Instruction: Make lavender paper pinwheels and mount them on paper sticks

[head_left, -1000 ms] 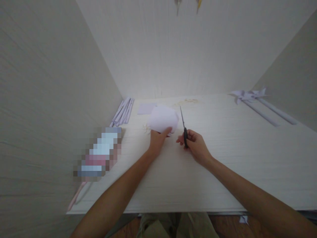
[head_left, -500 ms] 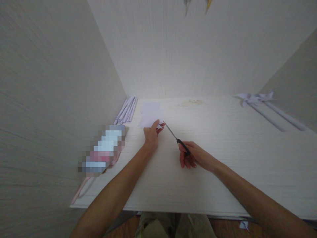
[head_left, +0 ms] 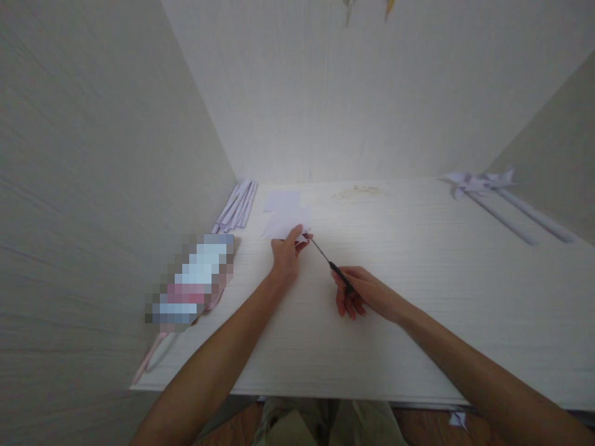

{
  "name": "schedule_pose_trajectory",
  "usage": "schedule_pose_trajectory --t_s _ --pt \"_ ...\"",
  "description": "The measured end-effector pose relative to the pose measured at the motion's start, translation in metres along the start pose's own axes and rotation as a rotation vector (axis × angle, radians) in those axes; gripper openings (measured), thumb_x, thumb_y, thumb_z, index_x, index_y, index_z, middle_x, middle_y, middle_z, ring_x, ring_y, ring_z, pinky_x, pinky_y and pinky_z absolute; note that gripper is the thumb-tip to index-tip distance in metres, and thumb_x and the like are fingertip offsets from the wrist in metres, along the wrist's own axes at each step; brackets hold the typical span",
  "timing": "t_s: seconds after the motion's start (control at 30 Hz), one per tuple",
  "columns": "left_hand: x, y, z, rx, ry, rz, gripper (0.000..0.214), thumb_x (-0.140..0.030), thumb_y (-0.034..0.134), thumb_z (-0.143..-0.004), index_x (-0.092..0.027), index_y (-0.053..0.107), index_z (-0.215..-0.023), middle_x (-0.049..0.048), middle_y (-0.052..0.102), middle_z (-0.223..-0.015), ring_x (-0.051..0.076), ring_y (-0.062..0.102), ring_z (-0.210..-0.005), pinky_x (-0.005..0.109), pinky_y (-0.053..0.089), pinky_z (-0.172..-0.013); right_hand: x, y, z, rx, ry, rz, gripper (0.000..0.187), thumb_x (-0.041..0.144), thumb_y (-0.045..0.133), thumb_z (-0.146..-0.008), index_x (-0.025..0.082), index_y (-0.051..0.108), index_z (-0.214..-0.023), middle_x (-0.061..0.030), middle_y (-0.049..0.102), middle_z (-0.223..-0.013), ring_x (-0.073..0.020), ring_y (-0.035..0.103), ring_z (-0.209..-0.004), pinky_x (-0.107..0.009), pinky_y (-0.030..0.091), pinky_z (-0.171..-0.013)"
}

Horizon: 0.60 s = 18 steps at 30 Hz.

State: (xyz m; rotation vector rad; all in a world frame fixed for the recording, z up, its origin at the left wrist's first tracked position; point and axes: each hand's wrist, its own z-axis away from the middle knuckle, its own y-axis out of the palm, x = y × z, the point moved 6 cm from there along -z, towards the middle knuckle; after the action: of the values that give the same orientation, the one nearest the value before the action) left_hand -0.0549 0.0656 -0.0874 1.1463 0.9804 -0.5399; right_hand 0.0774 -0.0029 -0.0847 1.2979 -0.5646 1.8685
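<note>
Clock directions take 12 o'clock as the back wall. Your left hand has its grip closed on the paper sheet, thumb on top and fingers beneath the near edge. Your right hand has its grip closed around the handles of the scissors, at 4 o'clock from your left hand. The sheet lies over the near part of a second sheet, which shows at 12 o'clock on the tabletop.

Risks, in my judgement: the tips sit right beside your left fingertips, so a slip of the right wrist could nick them. With the sheet pinched at its near edge alone, it could swing under the blades and leave a crooked cut. The overlapping second sheet could be dragged along.

Orientation: the scissors' long axis runs from 5 to 11 o'clock, tips toward 11. Whether the blades stand apart cannot be told. The sheet reaches toward 12 o'clock from your thumb; its long axis cannot be established. A rolled-paper bundle lies at 10 to 11 o'clock from your left hand.
</note>
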Motion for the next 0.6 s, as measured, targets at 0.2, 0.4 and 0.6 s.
schedule_pose_trajectory --t_s 0.2,0.4,0.6 --pt "0.0004 0.0016 0.0012 0.016 0.017 -0.003 0.017 -0.022 0.063 -0.056 -0.011 0.056 -0.067 -0.0013 0.058 -0.058 0.008 0.057 -0.049 0.017 0.041 -0.044 0.0007 0.0001 -0.0002 -0.013 0.005 -0.014 0.037 0.054 0.045 -0.07 0.019 0.035 -0.065 0.0013 0.057 -0.041 -0.0068 0.045 -0.028 -0.013 0.027 -0.025" --pt "0.0006 0.0027 0.0023 0.014 0.014 -0.026 0.017 -0.023 0.063 -0.057 -0.011 0.056 -0.066 -0.0006 0.058 -0.057 0.008 0.057 -0.049 0.015 0.041 -0.042 0.0 -0.0005 -0.0008 -0.019 0.007 -0.023 0.036 0.053 0.044 -0.071 0.019 0.035 -0.066 0.0014 0.056 -0.041 -0.0073 0.046 -0.028 -0.013 0.026 -0.025" --pt "0.0019 0.0007 0.0019 -0.007 0.018 -0.023 0.019 -0.023 0.063 -0.057 -0.011 0.056 -0.069 -0.0006 0.058 -0.059 0.008 0.058 -0.051 0.015 0.041 -0.043 -0.0009 -0.001 -0.0014 -0.02 0.0 -0.022 0.035 0.052 0.043 -0.073 0.019 0.035 -0.066 0.0013 0.057 -0.041 -0.0074 0.047 -0.028 -0.013 0.027 -0.025"
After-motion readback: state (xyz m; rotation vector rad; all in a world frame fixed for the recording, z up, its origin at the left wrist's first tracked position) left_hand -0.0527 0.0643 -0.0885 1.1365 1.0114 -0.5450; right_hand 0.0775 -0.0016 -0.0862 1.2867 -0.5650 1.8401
